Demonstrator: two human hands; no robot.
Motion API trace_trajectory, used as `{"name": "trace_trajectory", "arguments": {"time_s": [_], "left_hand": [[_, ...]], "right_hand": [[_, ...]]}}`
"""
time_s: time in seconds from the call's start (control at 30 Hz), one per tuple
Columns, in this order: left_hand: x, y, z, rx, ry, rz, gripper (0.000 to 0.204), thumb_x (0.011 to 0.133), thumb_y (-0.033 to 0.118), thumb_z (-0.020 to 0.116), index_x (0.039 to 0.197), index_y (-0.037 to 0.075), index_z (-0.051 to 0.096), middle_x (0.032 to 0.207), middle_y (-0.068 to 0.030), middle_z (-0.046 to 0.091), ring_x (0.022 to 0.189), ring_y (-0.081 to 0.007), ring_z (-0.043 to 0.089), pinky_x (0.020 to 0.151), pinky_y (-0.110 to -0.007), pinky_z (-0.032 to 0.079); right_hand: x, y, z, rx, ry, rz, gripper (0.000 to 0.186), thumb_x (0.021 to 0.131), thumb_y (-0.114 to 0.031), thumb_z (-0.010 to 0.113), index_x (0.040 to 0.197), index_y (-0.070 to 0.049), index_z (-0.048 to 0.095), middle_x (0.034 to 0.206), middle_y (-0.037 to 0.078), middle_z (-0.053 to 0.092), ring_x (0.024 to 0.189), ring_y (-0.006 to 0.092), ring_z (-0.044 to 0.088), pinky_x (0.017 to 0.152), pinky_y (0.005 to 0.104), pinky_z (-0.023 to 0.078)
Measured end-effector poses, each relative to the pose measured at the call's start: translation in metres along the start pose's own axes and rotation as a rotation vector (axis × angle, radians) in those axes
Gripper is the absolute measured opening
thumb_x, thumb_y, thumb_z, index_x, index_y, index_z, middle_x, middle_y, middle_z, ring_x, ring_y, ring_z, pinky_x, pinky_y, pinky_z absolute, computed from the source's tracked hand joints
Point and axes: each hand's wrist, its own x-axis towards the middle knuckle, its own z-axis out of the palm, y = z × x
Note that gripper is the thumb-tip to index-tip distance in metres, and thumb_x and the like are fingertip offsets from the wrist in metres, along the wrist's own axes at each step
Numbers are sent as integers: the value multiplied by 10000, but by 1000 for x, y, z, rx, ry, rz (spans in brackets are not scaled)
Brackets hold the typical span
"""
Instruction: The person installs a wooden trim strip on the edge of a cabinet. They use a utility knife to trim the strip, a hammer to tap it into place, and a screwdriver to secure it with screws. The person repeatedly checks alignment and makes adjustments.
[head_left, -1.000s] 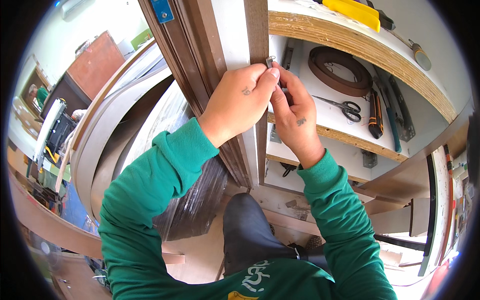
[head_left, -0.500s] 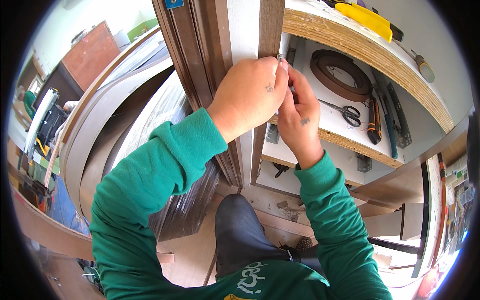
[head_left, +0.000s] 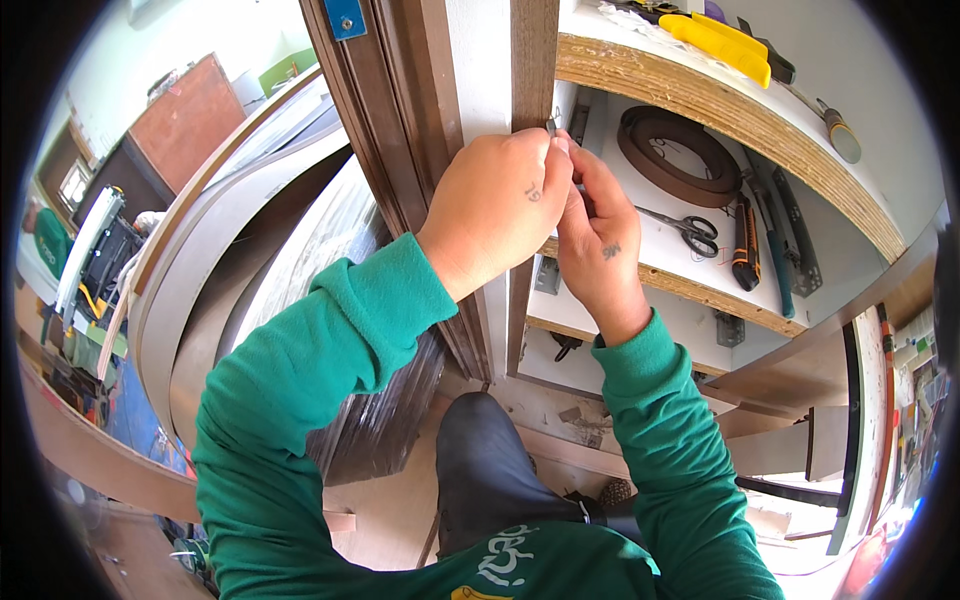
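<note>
My left hand (head_left: 503,197) is closed, back of the hand up, in front of the narrow brown wooden strip (head_left: 533,65). Just right of it, my right hand (head_left: 603,235) has its thumb and fingers pinched together. The fingertips of both hands meet around a small grey metal piece (head_left: 551,127), of which only the upper end shows. My fingers hide the rest, so its kind is unclear. Scissors (head_left: 693,232) with dark handles lie on the shelf beside my right hand, below a coil of brown edge banding (head_left: 680,155).
An orange-and-black utility knife (head_left: 746,243) and metal drawer slides (head_left: 795,225) share the shelf. On the top board sit a yellow tool (head_left: 718,47) and a screwdriver (head_left: 840,133). Brown moulded frames (head_left: 395,120) stand left of my hands. Far left, a person in green (head_left: 50,238) is partly visible.
Both hands have dropped slightly in the picture, still pinched together. The small metal piece shows darker above the fingertips. The view has shifted a little, and the person at far left has moved.
</note>
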Motion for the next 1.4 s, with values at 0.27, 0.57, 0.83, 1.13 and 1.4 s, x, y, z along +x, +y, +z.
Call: {"name": "trace_trajectory", "arguments": {"time_s": [0.27, 0.57, 0.83, 1.13, 1.4], "left_hand": [[5, -5, 1, 26, 32, 62, 356, 1045, 210, 553, 793, -33, 615, 686, -258, 608, 649, -451, 624, 594, -484, 480], [15, -4, 2, 53, 39, 60, 364, 1008, 213, 545, 768, -34, 664, 664, -249, 648, 633, -440, 655, 618, -525, 541], [13, 2, 4, 48, 72, 29, 355, 1006, 231, 551, 785, -26, 658, 691, -251, 654, 661, -446, 654, 640, -530, 531], [12, 1, 1, 71, 74, 46, 327, 1037, 209, 546, 861, -36, 672, 727, -264, 630, 693, -456, 635, 651, -469, 509], [21, -1, 0, 71, 49, 34, 359, 1031, 230, 539, 858, -50, 682, 728, -266, 636, 695, -454, 641, 652, -470, 516]], "right_hand": [[5, 1, 0, -23, -10, -38, 342, 1009, -108, 664, 1312, 51, 647, 1160, 210, 707, 1035, 283, 703, 921, 351, 543], [14, 4, 2, -10, 13, 15, 335, 1007, -101, 643, 1309, 44, 649, 1185, 216, 712, 1069, 291, 704, 929, 365, 548], [13, 3, 2, 17, 4, 12, 349, 996, -104, 658, 1313, 42, 651, 1185, 226, 710, 1072, 319, 705, 930, 378, 551], [16, -2, -1, -6, 4, -70, 356, 992, -117, 671, 1324, 12, 654, 1075, 184, 701, 950, 301, 694, 836, 380, 565], [21, 3, 1, -27, 18, -59, 334, 992, -118, 666, 1295, 25, 660, 1130, 210, 715, 977, 305, 710, 858, 379, 564]]}}
